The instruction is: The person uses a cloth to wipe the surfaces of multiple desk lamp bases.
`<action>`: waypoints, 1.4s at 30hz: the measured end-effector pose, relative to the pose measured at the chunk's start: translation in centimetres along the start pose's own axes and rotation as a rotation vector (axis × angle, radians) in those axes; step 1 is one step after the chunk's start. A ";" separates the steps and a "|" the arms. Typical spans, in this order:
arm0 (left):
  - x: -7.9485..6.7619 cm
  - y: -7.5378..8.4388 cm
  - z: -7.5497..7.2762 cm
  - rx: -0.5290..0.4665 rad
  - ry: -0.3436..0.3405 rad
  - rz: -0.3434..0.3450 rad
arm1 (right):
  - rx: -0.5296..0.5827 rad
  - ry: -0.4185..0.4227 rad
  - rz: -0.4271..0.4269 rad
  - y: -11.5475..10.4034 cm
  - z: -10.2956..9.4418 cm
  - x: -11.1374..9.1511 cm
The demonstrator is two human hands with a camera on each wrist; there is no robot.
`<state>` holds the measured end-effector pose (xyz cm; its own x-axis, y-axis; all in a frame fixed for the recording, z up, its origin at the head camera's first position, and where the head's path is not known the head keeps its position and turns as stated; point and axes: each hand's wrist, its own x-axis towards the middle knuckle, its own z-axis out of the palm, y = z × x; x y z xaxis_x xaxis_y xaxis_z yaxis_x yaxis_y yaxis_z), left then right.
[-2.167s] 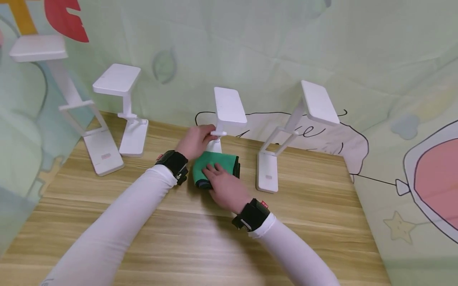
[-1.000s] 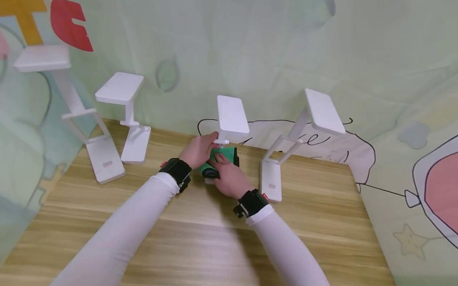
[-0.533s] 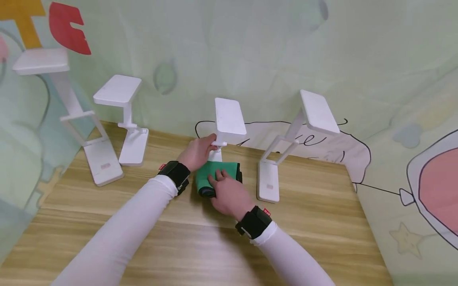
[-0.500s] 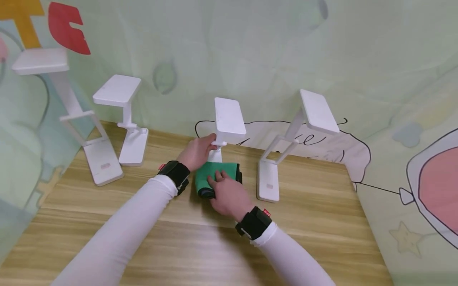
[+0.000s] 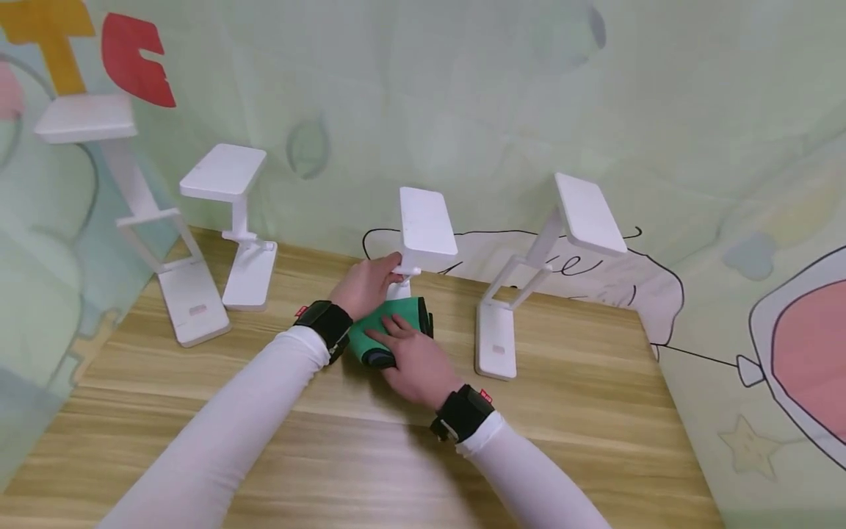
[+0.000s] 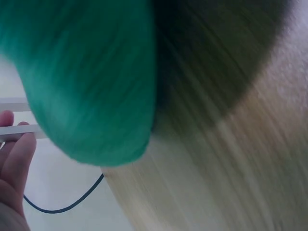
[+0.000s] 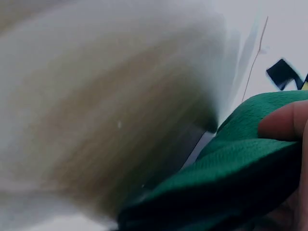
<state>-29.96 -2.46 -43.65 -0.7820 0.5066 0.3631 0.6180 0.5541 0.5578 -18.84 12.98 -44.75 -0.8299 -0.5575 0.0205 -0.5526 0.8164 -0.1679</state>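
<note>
My left hand (image 5: 363, 286) pinches the hinge bar of a white folding desk lamp (image 5: 426, 224), the second from the right. In the left wrist view its fingers (image 6: 21, 156) curl round the white bar. My right hand (image 5: 423, 367) holds a folded green cloth (image 5: 406, 308) with dark edging against that lamp's base, fingers spread over the top. The cloth hides most of the base; the thumb cannot be made out from above. In the right wrist view a finger (image 7: 286, 122) presses the cloth's upper fold.
Two similar lamps stand at the left, a tall one (image 5: 194, 301) and a shorter one (image 5: 247, 275). Another lamp (image 5: 496, 342) is at the right. All stand on a wood-grain table (image 5: 595, 411), backed by a printed wall cloth (image 5: 502, 88).
The right hand and cloth went up the base towards the hinge, came back down, then shifted slightly left with the cloth turned a little. The left hand stays on the hinge bar.
</note>
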 end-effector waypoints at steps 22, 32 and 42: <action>0.3 -0.1 -0.2 -0.002 -0.040 -0.017 | -0.063 0.010 0.123 1.2 -0.8 3.5; 0.1 -0.4 -0.1 -0.011 0.002 0.004 | -0.081 -0.051 0.146 1.3 -1.6 2.9; 0.1 -0.4 -0.2 -0.015 -0.022 -0.013 | -0.110 -0.085 0.160 1.1 -1.8 1.8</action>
<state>-30.31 -2.70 -43.67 -0.7882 0.5134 0.3394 0.6060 0.5510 0.5738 -21.03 13.12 -43.14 -0.9007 -0.4265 -0.0821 -0.4234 0.9044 -0.0534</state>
